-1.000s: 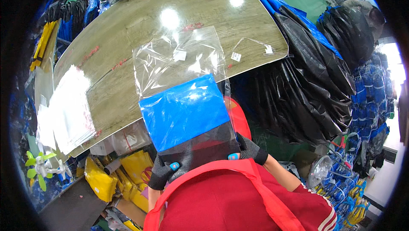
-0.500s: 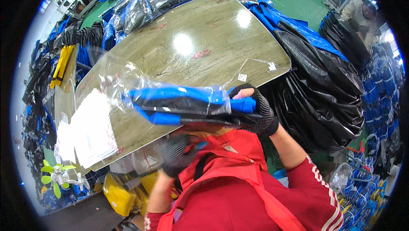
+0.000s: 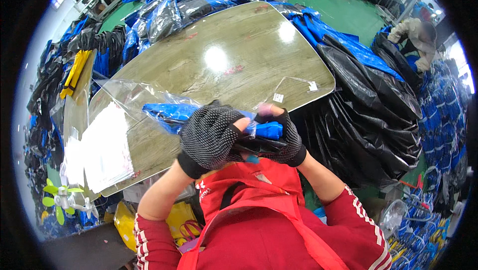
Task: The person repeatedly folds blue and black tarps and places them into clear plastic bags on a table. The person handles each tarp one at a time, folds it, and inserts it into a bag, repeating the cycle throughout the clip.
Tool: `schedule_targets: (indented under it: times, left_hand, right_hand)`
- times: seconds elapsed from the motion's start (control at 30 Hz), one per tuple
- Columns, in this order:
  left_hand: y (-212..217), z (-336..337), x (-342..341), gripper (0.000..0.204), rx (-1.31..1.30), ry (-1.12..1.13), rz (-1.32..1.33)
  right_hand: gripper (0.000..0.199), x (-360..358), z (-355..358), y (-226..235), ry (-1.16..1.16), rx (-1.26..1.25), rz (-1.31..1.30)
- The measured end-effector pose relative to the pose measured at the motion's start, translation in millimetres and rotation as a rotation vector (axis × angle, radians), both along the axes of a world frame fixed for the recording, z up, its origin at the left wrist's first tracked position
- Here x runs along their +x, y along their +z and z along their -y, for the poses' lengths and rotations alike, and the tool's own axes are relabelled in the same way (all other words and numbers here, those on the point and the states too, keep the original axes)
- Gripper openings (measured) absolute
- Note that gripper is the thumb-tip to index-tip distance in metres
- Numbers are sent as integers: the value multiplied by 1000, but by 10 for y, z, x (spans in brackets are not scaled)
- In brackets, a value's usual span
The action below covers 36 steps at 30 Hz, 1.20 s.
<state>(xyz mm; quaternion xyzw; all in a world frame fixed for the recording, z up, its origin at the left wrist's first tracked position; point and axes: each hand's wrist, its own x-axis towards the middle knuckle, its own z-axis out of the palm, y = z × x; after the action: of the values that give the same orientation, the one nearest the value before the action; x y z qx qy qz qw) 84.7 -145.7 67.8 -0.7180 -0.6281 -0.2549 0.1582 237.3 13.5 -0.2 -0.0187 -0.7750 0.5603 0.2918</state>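
While both gloved hands were closed around it, the folded blue and black garment in its clear plastic bag hung just above the near edge of the table, close to the person's chest. The left hand was clenched over the middle of the bundle from above, and the right hand gripped its right end, fingers wrapped round the blue fabric. The bundle looked light and soft, likely to sag wherever it was unsupported, and the bag film looked slick, so a firm hold on the folded cloth itself, not the loose plastic, seemed the safer place to take it. Its long axis ran roughly parallel to the near edge, the open, crumpled end of the bag trailing toward the left edge, above a stack of flat clear bags lying by the near left corner.
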Motion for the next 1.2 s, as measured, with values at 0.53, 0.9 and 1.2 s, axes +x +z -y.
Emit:
schedule_targets:
  times: [0.53, 0.9, 1.2]
  left_hand:
    - [-1389, 533, 42, 63, 402, 302, 1826]
    - [-1759, 1481, 292, 63, 181, 464, 2054]
    - [-1696, 1641, 388, 68, -48, 448, 2111]
  right_hand:
    - [82, -128, 311, -456, -233, -759, -172]
    - [59, 66, 49, -665, 466, -611, 566]
    - [59, 78, 119, -738, 275, -727, 517]
